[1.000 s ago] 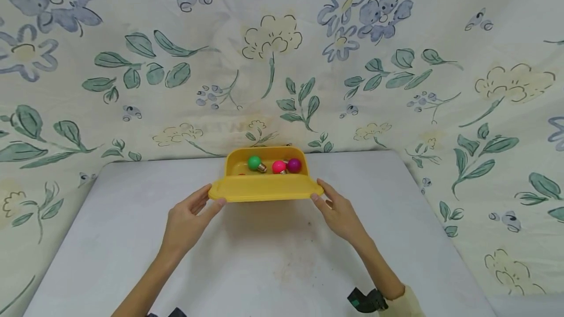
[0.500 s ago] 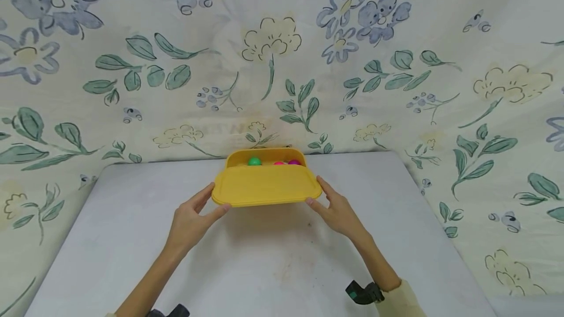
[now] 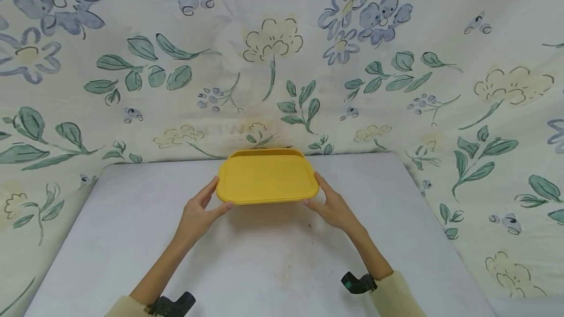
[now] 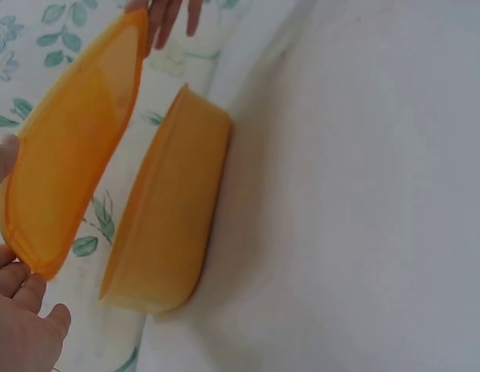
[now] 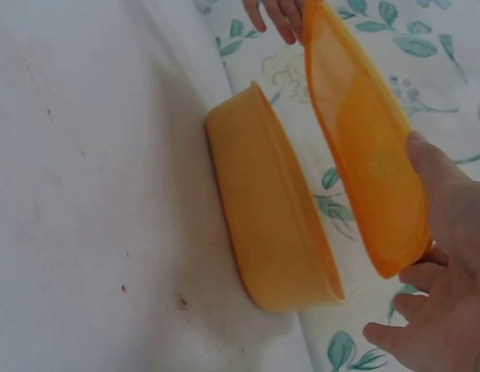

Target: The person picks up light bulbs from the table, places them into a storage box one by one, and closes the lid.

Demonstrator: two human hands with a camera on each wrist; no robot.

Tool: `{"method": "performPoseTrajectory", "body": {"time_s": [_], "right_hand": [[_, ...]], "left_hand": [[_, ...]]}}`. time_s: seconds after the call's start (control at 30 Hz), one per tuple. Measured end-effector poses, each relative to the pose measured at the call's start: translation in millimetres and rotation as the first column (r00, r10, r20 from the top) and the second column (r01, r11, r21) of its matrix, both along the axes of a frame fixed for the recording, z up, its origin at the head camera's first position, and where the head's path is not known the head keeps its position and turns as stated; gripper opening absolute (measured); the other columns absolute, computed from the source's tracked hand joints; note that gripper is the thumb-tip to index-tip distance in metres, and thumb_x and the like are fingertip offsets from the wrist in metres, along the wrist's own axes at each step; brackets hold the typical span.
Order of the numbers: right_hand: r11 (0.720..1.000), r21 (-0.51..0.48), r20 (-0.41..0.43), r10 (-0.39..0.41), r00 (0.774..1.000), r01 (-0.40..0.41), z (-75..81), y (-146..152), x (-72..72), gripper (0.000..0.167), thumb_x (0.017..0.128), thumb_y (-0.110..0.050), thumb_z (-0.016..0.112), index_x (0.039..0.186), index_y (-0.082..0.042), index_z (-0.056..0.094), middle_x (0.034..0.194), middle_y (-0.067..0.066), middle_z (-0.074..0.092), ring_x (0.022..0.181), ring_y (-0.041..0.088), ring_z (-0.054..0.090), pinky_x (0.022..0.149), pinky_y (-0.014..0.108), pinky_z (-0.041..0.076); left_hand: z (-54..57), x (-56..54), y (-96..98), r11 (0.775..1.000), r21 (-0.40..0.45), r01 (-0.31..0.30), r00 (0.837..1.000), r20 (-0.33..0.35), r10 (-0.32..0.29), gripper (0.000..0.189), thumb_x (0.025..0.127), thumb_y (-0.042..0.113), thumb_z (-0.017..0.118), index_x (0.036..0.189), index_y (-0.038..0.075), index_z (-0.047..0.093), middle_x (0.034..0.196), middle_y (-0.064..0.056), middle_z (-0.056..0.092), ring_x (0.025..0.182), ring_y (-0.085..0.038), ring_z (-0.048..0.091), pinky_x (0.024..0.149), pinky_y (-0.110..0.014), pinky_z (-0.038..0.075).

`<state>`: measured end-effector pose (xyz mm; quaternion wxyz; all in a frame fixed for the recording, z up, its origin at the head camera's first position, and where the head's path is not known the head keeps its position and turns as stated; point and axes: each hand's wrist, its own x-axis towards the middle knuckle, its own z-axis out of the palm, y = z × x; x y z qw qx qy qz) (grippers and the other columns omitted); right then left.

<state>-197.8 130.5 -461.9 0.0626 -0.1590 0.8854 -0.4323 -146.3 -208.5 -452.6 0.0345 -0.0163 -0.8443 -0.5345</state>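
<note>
Between my two hands is a yellow plastic lid point(image 3: 268, 178), held level by its two ends. My left hand point(image 3: 198, 213) pinches the left end, thumb at the near edge and fingers at the side. The right end is pinched the same way by my right hand point(image 3: 333, 206). Both wrist views show the lid point(image 4: 77, 139) raised above a yellow box point(image 4: 174, 209), with a gap between them. In the head view only the back rim of the box point(image 3: 266, 152) shows; its contents are hidden under the lid.
The box stands on a white table point(image 3: 264, 268) near its back edge. Behind the table hangs a cloth point(image 3: 273, 72) printed with flowers and leaves. Small dark specks point(image 5: 182, 301) lie on the table before the box. A dark camera is strapped to each wrist.
Both hands have moved the lid back and levelled it over the box. The green, pink and purple bulbs inside, visible a second ago, are now covered from the head view.
</note>
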Motion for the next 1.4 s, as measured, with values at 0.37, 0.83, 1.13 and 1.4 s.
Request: {"method": "performPoseTrajectory", "body": {"time_s": [0.37,0.83,1.13,1.4], "right_hand": [[1.000,-0.015,0.037,-0.012,0.999,0.013,-21.1,-2,-26.4,0.094,0.090,-0.028,0.077,0.160,-0.007,0.018,0.163,0.013,0.021,0.149,0.033,0.021,0.117,0.052,0.022],[0.997,-0.061,0.095,-0.046,0.994,0.052,-37.9,-7,-47.7,0.098,0.086,-0.030,0.081,0.160,-0.008,0.021,0.163,0.012,0.023,0.148,0.031,0.023,0.117,0.050,0.025],[0.997,-0.047,0.115,-0.055,0.992,0.061,-49.0,-8,-55.0,0.097,0.086,-0.028,0.081,0.160,-0.010,0.022,0.163,0.012,0.023,0.148,0.033,0.022,0.116,0.053,0.025],[0.998,-0.013,0.111,-0.066,0.992,0.068,-49.5,-10,-59.6,0.098,0.086,-0.030,0.081,0.160,-0.010,0.021,0.163,0.012,0.023,0.148,0.035,0.022,0.116,0.053,0.022]], "left_hand": [[-27.1,-25.0,-7.0,0.998,-0.026,0.050,0.999,0.001,-0.050,0.090,0.088,0.030,0.079,0.157,0.004,0.026,0.162,-0.013,0.025,0.148,-0.030,0.022,0.116,-0.045,0.024],[-51.7,-51.7,-10.8,0.993,-0.093,0.069,0.996,0.069,-0.063,0.095,0.088,0.036,0.078,0.159,0.006,0.022,0.163,-0.011,0.020,0.150,-0.032,0.018,0.118,-0.048,0.020],[-57.5,-56.6,-9.6,0.990,-0.127,0.066,0.995,0.087,-0.055,0.099,0.086,0.037,0.079,0.159,0.007,0.020,0.164,-0.014,0.018,0.149,-0.037,0.017,0.117,-0.052,0.020],[-57.0,-60.7,-10.6,0.988,-0.140,0.068,0.995,0.083,-0.056,0.099,0.086,0.038,0.079,0.159,0.006,0.020,0.163,-0.015,0.018,0.148,-0.038,0.018,0.117,-0.052,0.020]]}}
